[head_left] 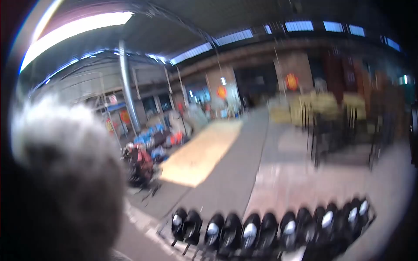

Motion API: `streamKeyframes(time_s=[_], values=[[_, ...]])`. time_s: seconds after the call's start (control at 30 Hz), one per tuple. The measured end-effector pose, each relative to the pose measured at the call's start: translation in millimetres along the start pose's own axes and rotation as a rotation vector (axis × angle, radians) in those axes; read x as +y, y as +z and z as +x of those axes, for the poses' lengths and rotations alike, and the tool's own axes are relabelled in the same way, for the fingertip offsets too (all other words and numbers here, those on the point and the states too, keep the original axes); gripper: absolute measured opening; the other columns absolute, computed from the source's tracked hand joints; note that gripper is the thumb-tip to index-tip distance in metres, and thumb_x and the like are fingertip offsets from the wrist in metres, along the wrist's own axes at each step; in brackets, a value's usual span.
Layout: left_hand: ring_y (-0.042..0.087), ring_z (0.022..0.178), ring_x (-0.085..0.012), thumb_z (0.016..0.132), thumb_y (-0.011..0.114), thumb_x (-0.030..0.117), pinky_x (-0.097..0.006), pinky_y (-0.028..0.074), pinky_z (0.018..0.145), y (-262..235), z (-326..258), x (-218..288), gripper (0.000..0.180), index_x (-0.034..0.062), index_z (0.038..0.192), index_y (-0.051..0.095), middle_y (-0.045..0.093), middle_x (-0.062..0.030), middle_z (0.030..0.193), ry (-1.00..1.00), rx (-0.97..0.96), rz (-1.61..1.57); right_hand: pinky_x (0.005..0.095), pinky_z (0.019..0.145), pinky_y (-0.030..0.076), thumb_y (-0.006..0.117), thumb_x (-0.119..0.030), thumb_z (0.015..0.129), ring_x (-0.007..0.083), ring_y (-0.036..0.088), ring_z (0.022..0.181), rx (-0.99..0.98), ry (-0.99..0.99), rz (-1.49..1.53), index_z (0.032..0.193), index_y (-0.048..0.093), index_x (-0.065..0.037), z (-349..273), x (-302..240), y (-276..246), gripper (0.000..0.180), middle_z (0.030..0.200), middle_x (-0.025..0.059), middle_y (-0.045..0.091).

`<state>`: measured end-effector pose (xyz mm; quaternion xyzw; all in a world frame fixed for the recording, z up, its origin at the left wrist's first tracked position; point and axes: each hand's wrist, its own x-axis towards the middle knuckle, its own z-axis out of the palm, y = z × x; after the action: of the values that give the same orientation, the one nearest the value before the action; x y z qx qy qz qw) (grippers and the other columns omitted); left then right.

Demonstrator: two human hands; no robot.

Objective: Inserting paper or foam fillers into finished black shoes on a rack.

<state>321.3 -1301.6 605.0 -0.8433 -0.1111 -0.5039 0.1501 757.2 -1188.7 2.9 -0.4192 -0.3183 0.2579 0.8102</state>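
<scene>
No hands are in view from my head camera, so I cannot report either one as released, clenched or grasping anything. The view is lifted toward a large hall and heavily blurred.

Status of work: nothing is held or touched in this view. As a judgement only, no handling step is under way at this moment, and I cannot read how much is done or left.

Nearest items: a row of black seats runs along the lower edge, from 7 o'clock to 4 o'clock. Each seat is dark and rounded, with a pale glossy patch on its back. They stand side by side, close together, on thin dark legs.

Other items:
- A grey fuzzy blob fills 8 o'clock, very close to the lens; I cannot tell what it is.
- A pale board lies flat on the floor near centre.
- A pile of red and blue goods sits at 9 o'clock of the board.
- Yellowish stacks stand at 2 o'clock.
- A grey column rises at 10 o'clock.
</scene>
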Motion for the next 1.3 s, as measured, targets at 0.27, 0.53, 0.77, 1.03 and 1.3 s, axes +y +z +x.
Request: streamKeyframes(time_s=[0.27,0.53,0.77,1.03,1.3], values=[[0.069,0.092,-0.0323,0.086,0.087,0.017,-0.039,0.056,0.084,23,-14,39,0.049,-0.0116,0.120,0.066,0.069,-0.0255,0.109,-0.102,-0.217,0.035,0.0522,0.130,0.031,0.034,-0.061,0.110,0.0333,0.044,0.156,0.392,0.541,1.110,0.165,0.045,-0.016,-17,-113,-89,0.072,0.164,0.0097,0.055],[0.069,0.093,-0.0321,0.086,0.086,0.016,-0.039,0.056,0.085,141,-21,21,0.047,-0.0116,0.119,0.066,0.069,-0.0257,0.110,-0.197,-0.533,-0.371,0.0528,0.119,0.046,0.040,-0.074,0.107,0.0276,0.059,0.141,0.461,0.515,0.943,0.151,0.061,-0.018,48,-59,-157,0.074,0.157,0.0064,0.062],[0.069,0.094,-0.0319,0.087,0.085,0.016,-0.040,0.057,0.086,212,-25,42,0.046,-0.0117,0.118,0.067,0.069,-0.0260,0.110,-0.178,-0.692,-0.637,0.0575,0.122,0.038,0.027,-0.074,0.109,0.0331,0.056,0.144,0.543,0.539,0.750,0.145,0.058,-0.014,30,-64,-222,0.077,0.157,0.0089,0.061],[0.070,0.117,-0.0293,0.100,0.063,0.002,-0.039,0.054,0.107,418,-191,127,0.027,-0.0036,0.125,0.070,0.074,-0.0158,0.119,-1.378,-0.461,-0.798,0.0376,0.087,0.050,0.029,-0.077,0.110,0.0195,0.065,0.124,0.599,0.648,0.771,0.134,0.059,-0.022,29,-42,-194,0.067,0.140,0.0032,0.068],[0.067,0.106,-0.0296,0.081,0.051,0.003,-0.049,0.058,0.104,510,-376,21,0.022,-0.0013,0.101,0.060,0.068,-0.0153,0.108,-2.189,0.179,-1.217,0.0536,0.120,0.047,0.032,-0.069,0.113,0.0289,0.058,0.144,0.616,0.615,0.752,0.149,0.055,-0.014,30,-36,-203,0.070,0.159,0.0109,0.058]])
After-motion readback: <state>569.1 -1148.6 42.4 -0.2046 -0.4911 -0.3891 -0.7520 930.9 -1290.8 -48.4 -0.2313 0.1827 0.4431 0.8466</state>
